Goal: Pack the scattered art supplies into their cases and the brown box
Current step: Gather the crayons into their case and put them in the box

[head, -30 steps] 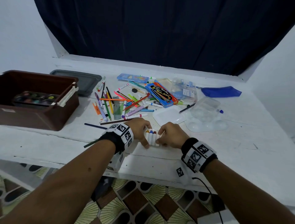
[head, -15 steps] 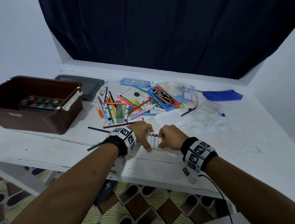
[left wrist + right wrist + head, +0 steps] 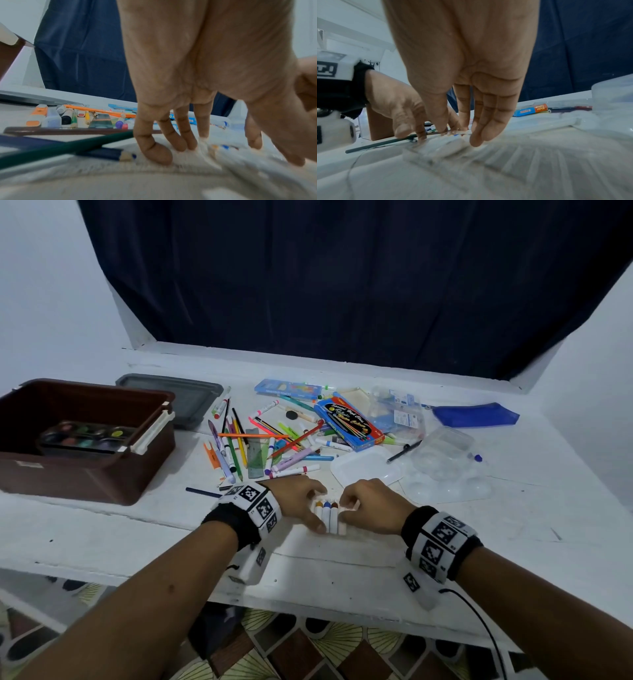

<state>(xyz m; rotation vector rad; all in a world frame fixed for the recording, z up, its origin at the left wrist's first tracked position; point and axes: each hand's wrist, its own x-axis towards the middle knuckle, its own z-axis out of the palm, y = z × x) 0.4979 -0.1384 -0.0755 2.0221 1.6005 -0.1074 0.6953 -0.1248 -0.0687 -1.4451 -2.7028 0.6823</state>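
Note:
A small clear case of white paint tubes [image 3: 328, 517] with orange, blue and brown caps lies near the table's front edge. My left hand [image 3: 303, 503] grips its left side, thumb along the tubes and fingers curled at the cap end. My right hand [image 3: 364, 505] pinches its right side at the cap end. In the right wrist view my right hand [image 3: 460, 135] has its fingertips on the far end of the case [image 3: 440, 148]. The left wrist view shows the left hand [image 3: 231, 152] arched over the caps [image 3: 224, 146]. The brown box [image 3: 85, 474] stands at the left with a paint palette [image 3: 85, 436] inside.
A pile of loose markers and pencils [image 3: 260, 443] lies behind my hands, with a blue watercolour box [image 3: 349, 422], a white tray [image 3: 366, 470], clear plastic packaging [image 3: 442, 457] and a blue pouch [image 3: 476, 414]. A grey lid [image 3: 185, 395] lies behind the box. Two pencils [image 3: 68, 147] lie by my left wrist.
Both hands have stayed at the tube case and drawn a little closer together around it. Nothing else on the table has moved.

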